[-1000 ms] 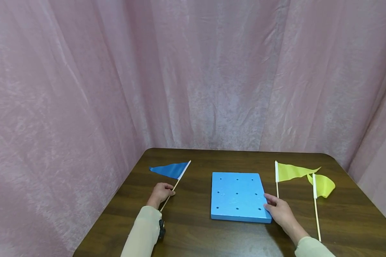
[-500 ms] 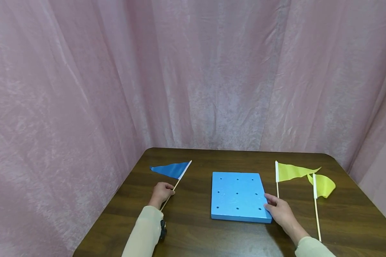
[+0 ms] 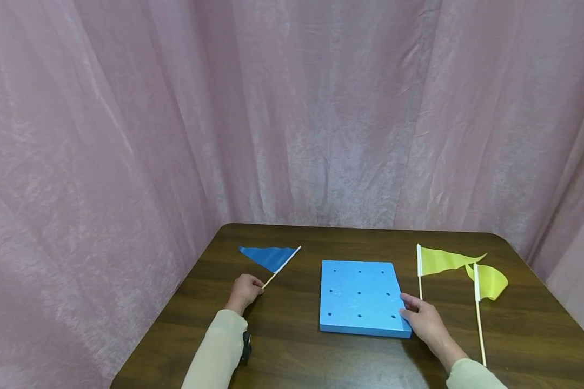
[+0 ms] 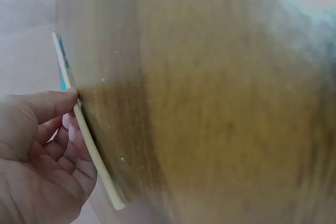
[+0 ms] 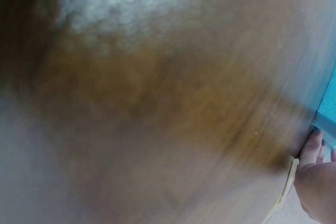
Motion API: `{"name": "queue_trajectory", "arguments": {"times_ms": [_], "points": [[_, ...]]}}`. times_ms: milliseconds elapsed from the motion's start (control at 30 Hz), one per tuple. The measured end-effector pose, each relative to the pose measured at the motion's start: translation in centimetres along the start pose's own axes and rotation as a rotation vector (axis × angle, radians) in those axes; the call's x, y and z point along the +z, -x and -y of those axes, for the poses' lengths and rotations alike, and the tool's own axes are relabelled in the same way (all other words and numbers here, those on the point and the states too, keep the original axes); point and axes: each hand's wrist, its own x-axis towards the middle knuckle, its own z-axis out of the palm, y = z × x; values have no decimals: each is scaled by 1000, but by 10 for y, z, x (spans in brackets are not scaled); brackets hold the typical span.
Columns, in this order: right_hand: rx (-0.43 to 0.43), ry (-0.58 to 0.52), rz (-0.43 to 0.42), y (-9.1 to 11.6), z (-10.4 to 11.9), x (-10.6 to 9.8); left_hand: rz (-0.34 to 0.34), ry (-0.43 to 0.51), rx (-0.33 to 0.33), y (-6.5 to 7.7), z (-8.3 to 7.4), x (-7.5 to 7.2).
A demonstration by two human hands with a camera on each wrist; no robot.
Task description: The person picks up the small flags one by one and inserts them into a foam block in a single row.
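Between thumb and fingers, my left hand [image 3: 245, 290] pinches the thin wooden stick of a blue pennant flag [image 3: 270, 258] on the table's left side. The left wrist view shows the stick [image 4: 95, 153] slanting past the thumb tip, its bare lower end sticking out below the hand. A flat light-blue board [image 3: 345, 302] with rows of small holes lies at the middle of the table. My right hand [image 3: 424, 320] rests with relaxed fingers and thumb against the board's right edge. In the right wrist view, the fingers [image 5: 312, 148] touch the board's side [image 5: 328, 121].
Two yellow pennant flags lie right of the board: one flag [image 3: 440, 261] close behind my right hand, the other flag [image 3: 491, 282] further right, its stick [image 3: 480, 335] pointing toward me. Pink curtains [image 3: 292, 119] hang around the brown wooden table [image 3: 292, 351].
The blue flag has turned in my left hand, its top swinging rightward, and its stick's lower end no longer shows below the hand in the head view. My right hand and the board stay put.
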Motion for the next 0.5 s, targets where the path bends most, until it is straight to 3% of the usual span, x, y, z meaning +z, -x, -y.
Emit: {"name": "queue_trajectory", "arguments": {"times_ms": [267, 500], "points": [[3, -3, 1, 0, -1, 1, 18, 21, -9, -6, 2, -3], [2, 0, -18, 0, -2, 2, -14, 113, 0, -7, -6, -6]]}}
